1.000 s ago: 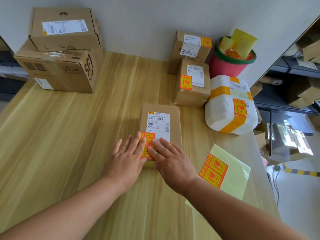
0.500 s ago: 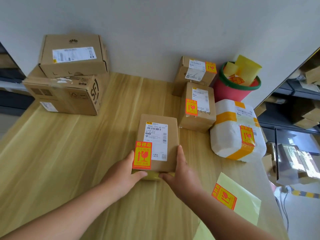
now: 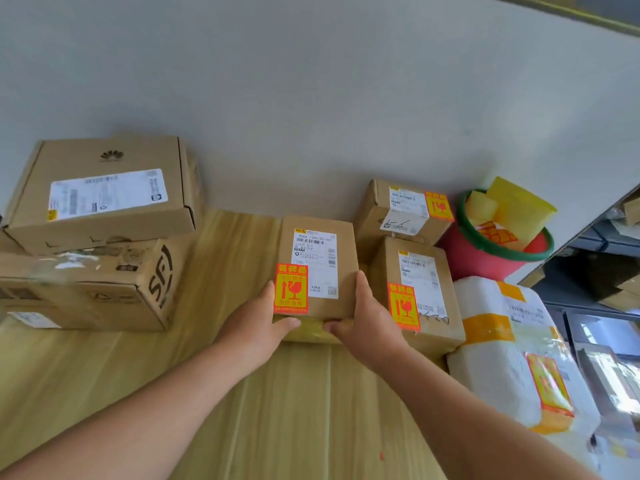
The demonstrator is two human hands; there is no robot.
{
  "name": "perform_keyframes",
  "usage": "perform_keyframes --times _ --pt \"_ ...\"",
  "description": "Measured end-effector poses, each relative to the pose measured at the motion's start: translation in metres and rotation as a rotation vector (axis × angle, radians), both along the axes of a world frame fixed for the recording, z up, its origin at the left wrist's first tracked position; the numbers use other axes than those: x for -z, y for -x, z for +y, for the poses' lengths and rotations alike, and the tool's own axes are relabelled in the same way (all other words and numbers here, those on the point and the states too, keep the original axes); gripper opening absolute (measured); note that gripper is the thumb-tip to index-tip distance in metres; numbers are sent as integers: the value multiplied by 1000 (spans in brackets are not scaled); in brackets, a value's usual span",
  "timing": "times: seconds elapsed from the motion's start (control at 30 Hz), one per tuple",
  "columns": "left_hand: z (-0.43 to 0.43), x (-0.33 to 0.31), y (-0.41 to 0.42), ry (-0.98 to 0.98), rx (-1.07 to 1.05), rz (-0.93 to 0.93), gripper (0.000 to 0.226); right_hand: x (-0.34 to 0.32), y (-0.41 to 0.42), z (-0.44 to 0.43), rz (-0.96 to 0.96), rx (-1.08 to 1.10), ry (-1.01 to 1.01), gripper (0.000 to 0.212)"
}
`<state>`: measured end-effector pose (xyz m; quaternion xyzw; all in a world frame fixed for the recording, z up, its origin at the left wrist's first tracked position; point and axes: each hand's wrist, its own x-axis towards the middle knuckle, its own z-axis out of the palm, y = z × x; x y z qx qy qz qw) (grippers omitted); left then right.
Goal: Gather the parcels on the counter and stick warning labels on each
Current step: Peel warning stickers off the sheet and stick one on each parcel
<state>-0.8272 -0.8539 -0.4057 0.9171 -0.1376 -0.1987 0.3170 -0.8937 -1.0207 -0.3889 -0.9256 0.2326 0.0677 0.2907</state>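
Fingers (image 3: pixel 269 293) of the left hand (image 3: pixel 256 327) and right hand (image 3: pixel 370 327) are clamping the small box (image 3: pixel 322 271), just left of the taller box (image 3: pixel 426 306). Easing it flat alongside, thumbs off its warning label (image 3: pixel 291 289), is looking best.

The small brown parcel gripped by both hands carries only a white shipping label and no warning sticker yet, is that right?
Not quite. The head view shows the small brown parcel gripped by the left hand and the right hand. It carries a white shipping label, but an orange warning sticker is already stuck on its top beside that label.
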Motion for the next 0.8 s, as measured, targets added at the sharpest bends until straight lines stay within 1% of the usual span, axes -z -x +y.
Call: perform_keyframes --times 0.13,0.2,0.3,0.43,0.5,0.57,0.63,0.7,0.73,0.8 --pt "-20 8 -39 -17 -3 11 79 16 -44 -14 13 68 -56 104" --pt "-29 12 -55 -26 -6 11 77 23 -60 -20 18 85 -41 103" --pt "-42 19 -74 -47 -6 -4 75 29 -79 -28 20 79 96 94" --pt "-60 23 -93 -34 -62 -2 76 28 -97 -33 22 62 356 73" --pt "-64 23 -97 -23 -78 3 77 25 -101 -32 72 38 452 72" --pt "-63 21 -96 -16 -75 3 80 18 -102 -28 138 18 500 70" --pt "-57 17 -91 -18 -59 -38 86 6 -103 -18 163 8 553 62" --pt "-47 6 -88 -33 -43 -110 90 -11 -107 -1 141 -38 658 56" --pt "-38 -3 -87 -45 -28 -165 89 -21 -110 9 117 -69 688 56" --pt "-17 -28 -84 -41 -5 -312 80 -42 -119 35 53 -113 641 56"
